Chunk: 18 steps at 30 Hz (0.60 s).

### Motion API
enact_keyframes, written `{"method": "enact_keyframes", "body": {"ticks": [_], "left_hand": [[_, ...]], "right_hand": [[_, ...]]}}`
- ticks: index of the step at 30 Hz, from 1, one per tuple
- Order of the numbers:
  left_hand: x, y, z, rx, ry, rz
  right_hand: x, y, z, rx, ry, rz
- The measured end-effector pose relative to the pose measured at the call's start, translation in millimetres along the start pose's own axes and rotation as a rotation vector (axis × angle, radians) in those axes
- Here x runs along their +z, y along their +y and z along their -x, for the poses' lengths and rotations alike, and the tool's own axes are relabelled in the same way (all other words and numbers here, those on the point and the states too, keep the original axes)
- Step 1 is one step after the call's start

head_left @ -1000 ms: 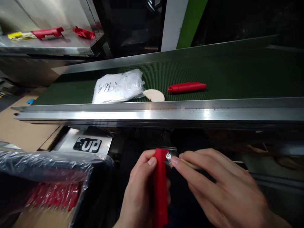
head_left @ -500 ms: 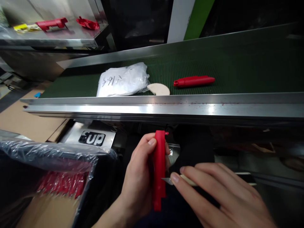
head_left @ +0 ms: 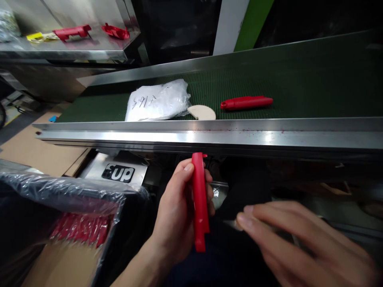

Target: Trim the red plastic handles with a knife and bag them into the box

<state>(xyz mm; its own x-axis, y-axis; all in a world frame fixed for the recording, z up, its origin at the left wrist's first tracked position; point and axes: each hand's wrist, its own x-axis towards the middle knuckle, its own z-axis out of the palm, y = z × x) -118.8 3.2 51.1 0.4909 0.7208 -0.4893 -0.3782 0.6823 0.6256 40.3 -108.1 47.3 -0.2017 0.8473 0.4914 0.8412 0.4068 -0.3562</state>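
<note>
Holds a long, narrow red plastic part [head_left: 200, 199] nearly upright, clamped in the left-hand fingers [head_left: 187, 168]. Pinches a thin, pointed metal blade [head_left: 232, 224] between the right-hand fingers [head_left: 245, 221], blurred by motion and apart from the red surface. Judged partway through, with blade out of contact. Shows a small red projection [head_left: 205, 156] at the upper end; cannot tell whether excess or part of the shape, so cannot confirm as finished. Bears a similar red plastic piece [head_left: 247, 103] on the green ribbed conveyor belt [head_left: 233, 81], near a flat beige half-round piece [head_left: 204, 113]; cannot tell whether already worked. Contains plastic-wrapped red pieces [head_left: 80, 228] inside the plastic-lined box [head_left: 44, 188], seemingly completed; cannot verify.
</note>
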Motion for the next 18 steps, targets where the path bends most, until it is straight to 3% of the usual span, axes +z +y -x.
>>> {"method": "enact_keyframes", "body": {"ticks": [7,18], "left_hand": [[-5.9,-16,22,-0.017,-0.058,-0.251],[-1.8,-18,30,-0.004,-0.036,-0.295]], "right_hand": [[-2,12,-25,0.067,0.089,0.098],[0,8,-25,0.023,0.078,0.114]]}}
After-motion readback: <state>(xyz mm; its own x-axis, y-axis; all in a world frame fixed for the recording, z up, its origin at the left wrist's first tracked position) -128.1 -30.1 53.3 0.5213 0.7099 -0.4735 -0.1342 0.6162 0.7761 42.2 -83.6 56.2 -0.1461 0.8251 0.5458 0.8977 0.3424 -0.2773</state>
